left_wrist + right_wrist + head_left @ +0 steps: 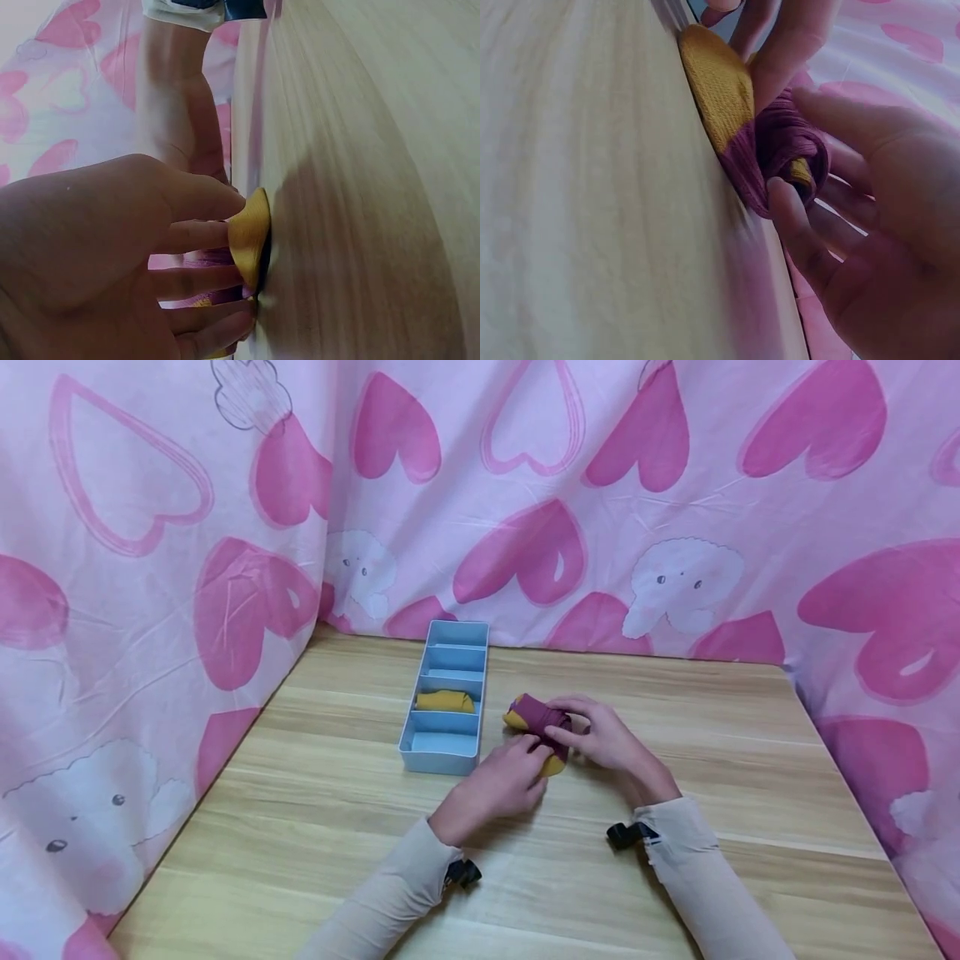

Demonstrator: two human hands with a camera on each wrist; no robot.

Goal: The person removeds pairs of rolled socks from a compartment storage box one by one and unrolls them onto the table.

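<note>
A maroon sock (531,714) with mustard-yellow ends lies partly rolled up on the wooden table, right of the blue box. My right hand (603,735) holds the rolled part, thumb in front and fingers behind. From the near left, my left hand (504,777) pinches the sock with its fingertips at a flat yellow end (250,236). In the right wrist view, that yellow end (720,82) lies along the tabletop beside the wound maroon roll (791,142). The fingers hide part of the sock.
A long light-blue box (442,762) with several compartments stands to the left of my hands. A folded mustard sock (444,701) lies in its second compartment from the front. Pink heart-patterned cloth (517,552) hangs behind and along both sides of the table (315,827).
</note>
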